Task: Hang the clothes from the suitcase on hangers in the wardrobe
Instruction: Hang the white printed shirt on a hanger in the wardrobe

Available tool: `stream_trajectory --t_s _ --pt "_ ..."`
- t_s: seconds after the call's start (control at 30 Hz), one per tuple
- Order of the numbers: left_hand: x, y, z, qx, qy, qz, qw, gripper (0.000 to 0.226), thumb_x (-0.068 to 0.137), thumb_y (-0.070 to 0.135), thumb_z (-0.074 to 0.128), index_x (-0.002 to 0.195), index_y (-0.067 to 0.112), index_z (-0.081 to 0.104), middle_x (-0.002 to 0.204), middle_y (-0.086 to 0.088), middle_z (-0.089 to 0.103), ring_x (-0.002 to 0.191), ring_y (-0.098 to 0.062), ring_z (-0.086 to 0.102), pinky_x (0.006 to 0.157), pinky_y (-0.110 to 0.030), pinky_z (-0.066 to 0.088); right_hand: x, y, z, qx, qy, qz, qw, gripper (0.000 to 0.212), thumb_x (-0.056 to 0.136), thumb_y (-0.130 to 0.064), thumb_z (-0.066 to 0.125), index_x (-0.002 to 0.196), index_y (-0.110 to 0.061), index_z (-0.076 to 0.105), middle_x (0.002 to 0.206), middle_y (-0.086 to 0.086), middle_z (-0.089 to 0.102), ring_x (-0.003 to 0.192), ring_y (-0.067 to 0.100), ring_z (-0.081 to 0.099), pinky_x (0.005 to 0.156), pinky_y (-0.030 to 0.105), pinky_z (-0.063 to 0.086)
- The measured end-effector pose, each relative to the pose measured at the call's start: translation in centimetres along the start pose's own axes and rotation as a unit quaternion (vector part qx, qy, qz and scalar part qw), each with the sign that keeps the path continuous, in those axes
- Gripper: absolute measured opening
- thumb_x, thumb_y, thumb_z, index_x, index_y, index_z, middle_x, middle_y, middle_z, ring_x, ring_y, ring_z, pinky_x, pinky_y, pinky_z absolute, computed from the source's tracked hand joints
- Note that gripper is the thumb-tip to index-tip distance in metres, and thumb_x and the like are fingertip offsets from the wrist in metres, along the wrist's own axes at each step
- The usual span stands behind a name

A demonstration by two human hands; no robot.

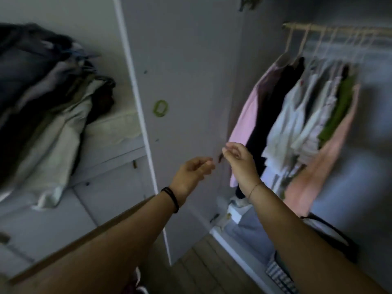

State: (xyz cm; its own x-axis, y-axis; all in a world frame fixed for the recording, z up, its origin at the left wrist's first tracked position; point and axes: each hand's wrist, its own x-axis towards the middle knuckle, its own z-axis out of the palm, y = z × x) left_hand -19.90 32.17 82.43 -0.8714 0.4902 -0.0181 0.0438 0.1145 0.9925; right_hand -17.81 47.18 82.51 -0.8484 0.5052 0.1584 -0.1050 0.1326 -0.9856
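- Left hand (193, 172) raised in front of the open wardrobe door (180, 71), near its right edge; fingers loosely curled, nothing held.
- Right hand (238, 155) lifted a little higher, just beside the left one but apart from it; fingers curled in, thumb close to the forefinger. Too blurred to tell if anything thin is pinched there.
- Black band (170, 199) on the left wrist, thin bracelet (253, 189) on the right wrist.
- Right compartment of the wardrobe open, behind the right hand: pale rail (339, 30) across the top, light hangers (304, 39) hooked over it in a row.
- On those hangers, from left to right: pink garment (244, 117), black garment (273, 115), white tops (288, 124), green top (339, 111), peach garment (318, 172) reaching lowest. All packed close, touching one another.
- Pink garment nearest to the right hand, just behind it.
- Green ring-shaped thing (160, 108) on the face of the door, above the left hand.
- Left of the door: dark and pale clothes (42, 92) hanging in a thick bundle, white drawers (106, 198) below them.
- Low in the right compartment: white box (235, 213), striped fabric (280, 276), dark-rimmed container (331, 225) under the peach garment.
- Wooden floor (203, 262) below the door.
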Motion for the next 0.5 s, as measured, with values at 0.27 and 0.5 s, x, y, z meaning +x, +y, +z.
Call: stream_trajectory --t_s 0.27,0.5 --pt "-16.5 -7.5 -17.0 -0.022 0.129 -0.071 0.989 0.013 0.095 0.026 0.053 0.105 0.025 0.062 0.11 -0.008 0.069 0.109 -0.027 0.062 0.094 -0.036 0.047 -14.1 2.3 18.6 -0.029 -0.153 0.031 0.987 0.026 0.087 -0.018 0.065 0.112 -0.013 0.058 0.096 0.0 0.059 0.087 0.008 0.058 0.075 0.011 0.045" --pt "-32.4 -14.6 -26.3 -0.059 0.212 -0.136 0.966 0.009 0.095 0.024 0.053 0.098 0.026 0.062 0.098 0.002 0.069 0.095 -0.011 0.063 0.087 -0.025 0.047 -27.2 6.2 30.3 -0.026 -0.238 0.07 0.968 0.028 0.084 -0.02 0.068 0.109 -0.017 0.056 0.099 0.002 0.059 0.09 0.011 0.059 0.078 0.019 0.045"
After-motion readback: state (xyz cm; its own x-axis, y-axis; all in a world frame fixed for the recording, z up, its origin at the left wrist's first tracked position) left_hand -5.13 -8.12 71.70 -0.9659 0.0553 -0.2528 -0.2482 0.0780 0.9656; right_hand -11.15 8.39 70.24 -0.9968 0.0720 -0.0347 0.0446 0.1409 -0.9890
